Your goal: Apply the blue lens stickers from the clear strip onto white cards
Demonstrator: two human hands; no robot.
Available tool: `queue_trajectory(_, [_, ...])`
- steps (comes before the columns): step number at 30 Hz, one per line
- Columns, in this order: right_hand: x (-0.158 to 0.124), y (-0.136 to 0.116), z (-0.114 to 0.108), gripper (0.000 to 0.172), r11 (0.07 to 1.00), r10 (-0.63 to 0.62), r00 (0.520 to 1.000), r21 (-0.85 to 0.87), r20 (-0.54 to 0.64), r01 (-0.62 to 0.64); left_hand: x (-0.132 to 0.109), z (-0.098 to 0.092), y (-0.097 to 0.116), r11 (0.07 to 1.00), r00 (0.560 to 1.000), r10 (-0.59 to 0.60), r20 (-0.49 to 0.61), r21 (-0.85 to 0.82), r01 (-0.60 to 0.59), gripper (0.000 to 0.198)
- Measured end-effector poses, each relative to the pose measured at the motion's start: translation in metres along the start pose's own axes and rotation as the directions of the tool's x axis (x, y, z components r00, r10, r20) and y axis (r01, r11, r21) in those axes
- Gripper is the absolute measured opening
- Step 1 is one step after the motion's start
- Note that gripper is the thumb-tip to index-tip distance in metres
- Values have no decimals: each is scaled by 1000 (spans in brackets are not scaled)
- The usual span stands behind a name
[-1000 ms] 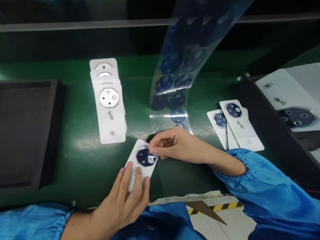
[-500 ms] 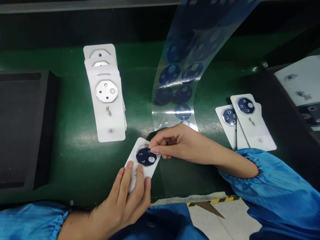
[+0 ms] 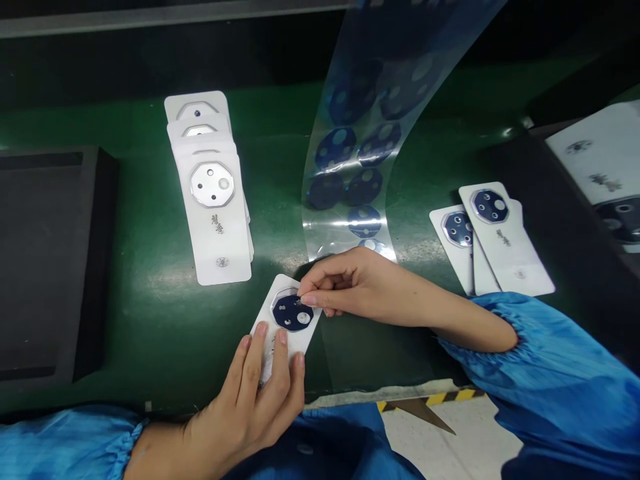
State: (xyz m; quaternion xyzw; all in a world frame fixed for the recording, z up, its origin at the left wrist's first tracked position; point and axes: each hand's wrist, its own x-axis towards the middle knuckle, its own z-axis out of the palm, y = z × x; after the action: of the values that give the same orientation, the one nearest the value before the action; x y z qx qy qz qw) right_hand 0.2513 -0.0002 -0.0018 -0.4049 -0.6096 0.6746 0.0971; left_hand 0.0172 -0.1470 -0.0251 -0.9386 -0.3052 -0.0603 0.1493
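A white card [image 3: 295, 330] with an octagonal frame lies on the green belt near the front edge. A dark blue sticker [image 3: 293, 312] sits in that frame. My left hand [image 3: 255, 400] lies flat on the card's lower end, fingers stretched out. My right hand [image 3: 350, 287] is pinched at the sticker's upper right edge, thumb and forefinger pressed together. A clear film strip [image 3: 367, 127] bearing several blue stickers curves up from behind my right hand.
A fanned stack of white cards with bare silver frames [image 3: 213, 200] lies at the left centre. Two or three cards with blue stickers [image 3: 493, 237] lie at the right. A black tray [image 3: 50, 260] sits at far left; another dark tray with white sheets [image 3: 600, 167] at far right.
Hands and card have stayed almost still, with the right pinch holding at the sticker's edge. The view has tilted down a little since the earliest frame.
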Motion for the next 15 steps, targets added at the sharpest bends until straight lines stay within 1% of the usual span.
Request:
queue_trajectory(4, [-1,0,-1,23,1000,4,1000,8,11,-4,0,0,-2,1000,999,30,-18,-6,-31,48])
queue_trajectory(9, [0,-1,0,24,1000,6,1000,-2,6,-6,0,-1,-3,1000,1000,20,-18,9,-20,48])
queue_trajectory(15, [0,0,1,25,1000,26,1000,-17,5,-26,1,1,-2,1000,998,12,-55,15,-11,45])
